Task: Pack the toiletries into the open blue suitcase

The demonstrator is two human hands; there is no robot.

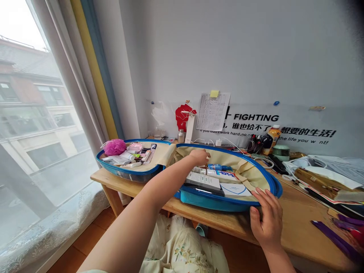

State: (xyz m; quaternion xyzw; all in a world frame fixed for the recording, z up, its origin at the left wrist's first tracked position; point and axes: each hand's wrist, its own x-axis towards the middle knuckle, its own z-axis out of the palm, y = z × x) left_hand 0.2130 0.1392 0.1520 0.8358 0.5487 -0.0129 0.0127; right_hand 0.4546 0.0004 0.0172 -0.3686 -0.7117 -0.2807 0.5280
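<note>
An open blue suitcase (222, 204) with a beige lining lies on a wooden desk. My left hand (199, 157) reaches into its right half, fingers bent downward; a bit of something orange-brown shows beneath them, too hidden to name. Close by in that half lie a blue bottle (217, 167), a toothpaste tube (223, 174), a grey-and-white box (203, 181) and a white box with blue lines (234, 189). My right hand (269, 218) rests at the suitcase's near right rim, fingers stretched out and thumb apart.
The left half holds a pink bath puff (114, 147) and several small toiletries. A white lamp (190, 129) and a small metal bottle (181, 135) stand behind. At right are an orange bottle (273, 138), cables, papers and a purple strap (335, 237). A curtained window is at left.
</note>
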